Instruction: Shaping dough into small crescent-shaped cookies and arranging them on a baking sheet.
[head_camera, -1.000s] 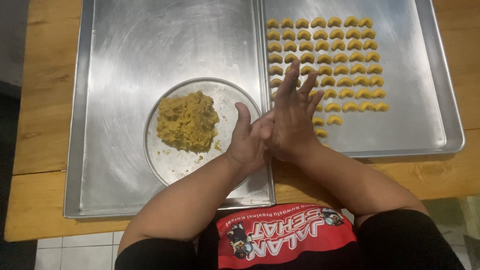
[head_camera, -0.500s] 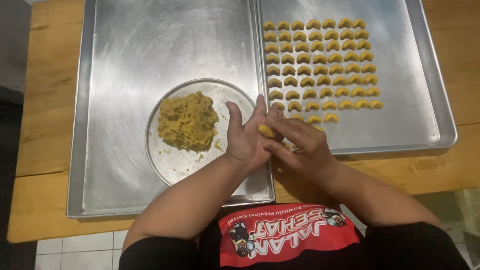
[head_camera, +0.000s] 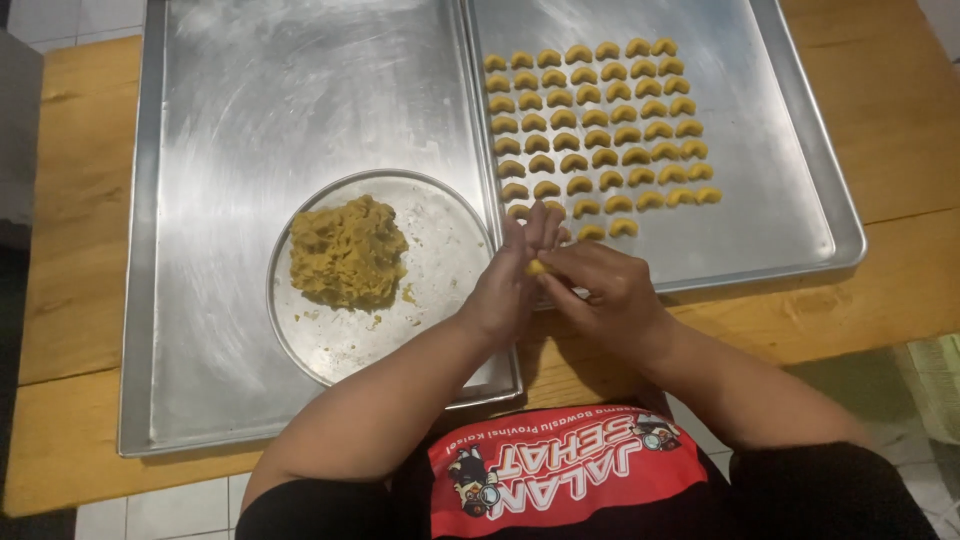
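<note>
A small piece of yellow dough (head_camera: 537, 267) is held between the two hands, pinched at the fingertips just above the near edge of the right-hand tray (head_camera: 790, 150). The piece is mostly hidden; only a little yellow is seen where the fingers meet. The left hand (head_camera: 510, 275) is held upright with the fingers straight and pointing away from the body, its palm turned toward the right hand, and the dough is pressed against its fingers. The right hand (head_camera: 600, 290) is curled, knuckles up, with its thumb and fingertips closed on the dough from the right side. Both forearms are angled inward from the body, so that the hands meet over the seam where the two trays adjoin. Just beyond the fingertips, rows of small crescent-shaped dough pieces (head_camera: 595, 125) are laid out on the right-hand tray, the nearest row being short and lying just beside the hands. To the left of the hands, a round metal plate (head_camera: 440, 250) is set on the left-hand tray (head_camera: 220, 150), and a lump of the same yellow dough (head_camera: 345, 250) is heaped on it, near the left wrist but apart from it. Both trays are carried by a wooden desk (head_camera: 880, 100).
</note>
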